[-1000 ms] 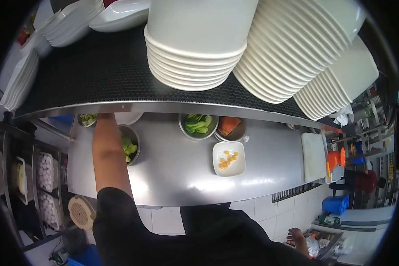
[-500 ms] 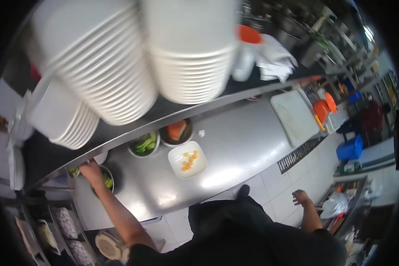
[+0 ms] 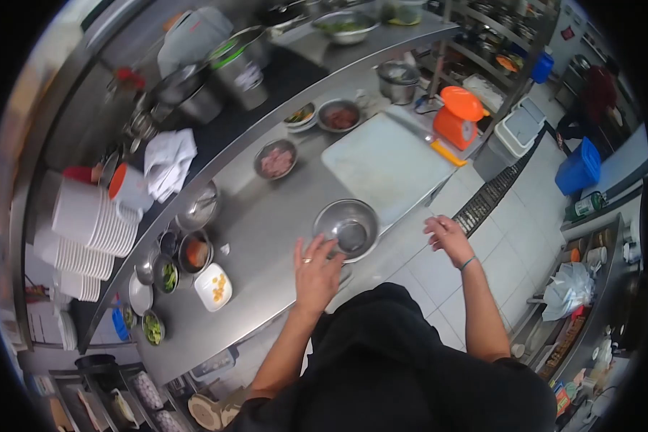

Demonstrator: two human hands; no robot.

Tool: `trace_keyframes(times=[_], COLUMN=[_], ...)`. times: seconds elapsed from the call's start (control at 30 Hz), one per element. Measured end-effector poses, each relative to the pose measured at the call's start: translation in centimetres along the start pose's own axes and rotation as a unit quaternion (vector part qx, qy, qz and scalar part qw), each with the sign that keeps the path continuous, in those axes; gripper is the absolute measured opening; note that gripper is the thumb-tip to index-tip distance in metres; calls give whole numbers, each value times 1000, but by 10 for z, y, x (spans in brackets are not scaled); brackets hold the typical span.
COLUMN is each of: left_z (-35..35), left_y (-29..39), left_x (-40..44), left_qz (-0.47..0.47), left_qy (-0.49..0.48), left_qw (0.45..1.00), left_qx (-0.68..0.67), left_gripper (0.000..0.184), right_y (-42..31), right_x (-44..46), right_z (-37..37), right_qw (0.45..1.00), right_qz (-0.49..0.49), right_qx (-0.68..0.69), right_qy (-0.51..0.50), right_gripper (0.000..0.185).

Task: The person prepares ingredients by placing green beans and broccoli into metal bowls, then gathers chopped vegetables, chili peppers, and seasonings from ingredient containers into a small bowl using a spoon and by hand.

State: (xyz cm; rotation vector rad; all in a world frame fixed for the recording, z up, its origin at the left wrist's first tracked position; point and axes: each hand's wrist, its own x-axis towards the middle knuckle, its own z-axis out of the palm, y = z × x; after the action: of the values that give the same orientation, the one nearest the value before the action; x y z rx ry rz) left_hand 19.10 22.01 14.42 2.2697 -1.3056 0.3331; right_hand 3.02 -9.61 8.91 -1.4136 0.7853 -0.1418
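An empty-looking steel bowl (image 3: 352, 232) stands near the front edge of the steel counter (image 3: 259, 216), beside a white cutting board (image 3: 389, 162). My left hand (image 3: 318, 272) is at the bowl's near left rim, fingers apart, holding nothing visible; whether it touches the rim cannot be told. To the right of the bowl, my right hand (image 3: 448, 237) hangs over the floor, fingers loosely spread, with nothing in it. A knife with a yellow handle (image 3: 449, 153) lies at the board's right edge. Behind the bowl is a bowl of pink meat (image 3: 276, 160).
A white dish of yellow pieces (image 3: 213, 287) and bowls of green vegetables (image 3: 153, 327) stand at left. An orange scale (image 3: 458, 119) stands beyond the board. The raised shelf (image 3: 227, 147) runs along the back. A person (image 3: 596, 97) is at far right.
The view has swung to the right along the counter. My left hand has left the vegetable bowls at the far left and is now at the steel bowl. My right hand has come forward.
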Motion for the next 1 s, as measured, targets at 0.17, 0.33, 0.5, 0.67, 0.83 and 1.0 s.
trace_keyframes(times=[0.17, 0.33, 0.5, 0.67, 0.83, 1.0], left_z=[60, 128, 212, 284, 306, 336], left_y=[74, 123, 163, 212, 270, 311], left_x=[87, 146, 215, 319, 446, 570], left_qz=[133, 211, 286, 318, 295, 209], left_qy=[-54, -99, -116, -148, -130, -33], left_qw=[989, 969, 943, 912, 886, 911], left_qx=[-38, -75, -125, -210, -335, -354], left_gripper=[19, 18, 17, 25, 38, 35], right_y=[-38, -20, -11, -11, -11, 8], right_x=[-12, -2, 35, 90, 110, 121], right_z=[-49, -118, -204, -301, -423, -530], right_qw=[998, 994, 990, 974, 932, 867], right_qz=[-5, 19, 35, 66, 58, 57], right_qx=[50, 98, 100, 80, 27, 79], right_qy=[-29, 36, 95, 203, 356, 489], right_gripper=[25, 23, 21, 17, 16, 22])
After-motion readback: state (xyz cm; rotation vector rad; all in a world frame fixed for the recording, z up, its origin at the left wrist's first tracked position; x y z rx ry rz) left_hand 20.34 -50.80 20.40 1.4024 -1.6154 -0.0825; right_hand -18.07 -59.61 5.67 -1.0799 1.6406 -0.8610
